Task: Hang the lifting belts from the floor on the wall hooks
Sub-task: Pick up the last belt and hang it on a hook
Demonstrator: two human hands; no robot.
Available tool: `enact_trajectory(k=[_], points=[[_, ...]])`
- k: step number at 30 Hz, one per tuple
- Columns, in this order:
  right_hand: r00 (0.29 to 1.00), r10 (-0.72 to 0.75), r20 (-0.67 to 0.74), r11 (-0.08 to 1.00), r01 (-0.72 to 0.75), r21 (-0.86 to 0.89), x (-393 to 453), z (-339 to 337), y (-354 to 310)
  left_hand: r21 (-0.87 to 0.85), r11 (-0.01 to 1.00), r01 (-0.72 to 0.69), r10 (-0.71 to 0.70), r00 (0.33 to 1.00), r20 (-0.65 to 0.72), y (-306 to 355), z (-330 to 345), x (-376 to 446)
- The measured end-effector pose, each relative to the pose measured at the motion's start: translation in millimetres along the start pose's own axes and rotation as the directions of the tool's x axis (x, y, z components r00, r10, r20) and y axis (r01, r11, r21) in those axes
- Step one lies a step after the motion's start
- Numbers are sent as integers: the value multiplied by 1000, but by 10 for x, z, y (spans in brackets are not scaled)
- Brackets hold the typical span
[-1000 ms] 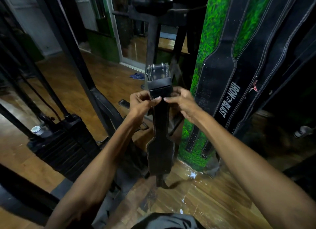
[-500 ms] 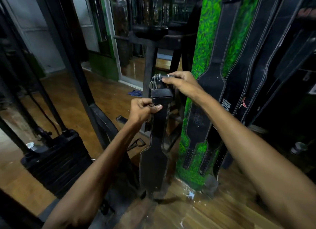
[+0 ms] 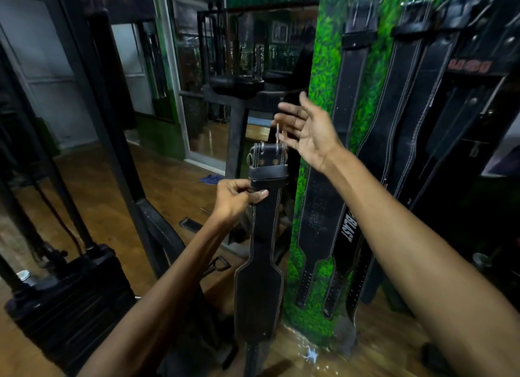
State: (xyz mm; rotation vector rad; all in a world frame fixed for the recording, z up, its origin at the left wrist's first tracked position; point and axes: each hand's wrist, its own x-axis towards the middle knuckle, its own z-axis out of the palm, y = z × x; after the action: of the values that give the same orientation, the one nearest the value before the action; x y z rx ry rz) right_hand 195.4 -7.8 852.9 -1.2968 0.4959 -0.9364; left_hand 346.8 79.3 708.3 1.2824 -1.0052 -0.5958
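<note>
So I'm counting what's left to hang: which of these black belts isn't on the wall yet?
The belt pinched in the left hand, hanging free before the green wall. The other belts hang against it.

A black leather belt (image 3: 263, 244) with pale stitching hangs upright just left of the green wall panel (image 3: 319, 75), buckle end up and wide part low. Several more black belts (image 3: 351, 117) hang flat against that panel, side by side.

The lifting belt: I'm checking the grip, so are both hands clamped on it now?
No: only the left hand grips the lifting belt; the right hand is open above it.
</note>
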Motion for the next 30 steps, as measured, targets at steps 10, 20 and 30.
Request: enact_trajectory(k=[10, 20, 30], points=[[997, -75, 4, 977, 74, -198, 22, 84, -171, -79, 997, -5, 6, 1000, 15, -7, 54, 293], [991, 112, 80, 851, -54, -522, 121, -11, -179, -29, 999, -44, 46, 997, 68, -4, 53, 458], [994, -107, -21, 959, 98, -266, 177, -69, -252, -4, 1000, -25, 25, 999, 40, 27, 31, 474]])
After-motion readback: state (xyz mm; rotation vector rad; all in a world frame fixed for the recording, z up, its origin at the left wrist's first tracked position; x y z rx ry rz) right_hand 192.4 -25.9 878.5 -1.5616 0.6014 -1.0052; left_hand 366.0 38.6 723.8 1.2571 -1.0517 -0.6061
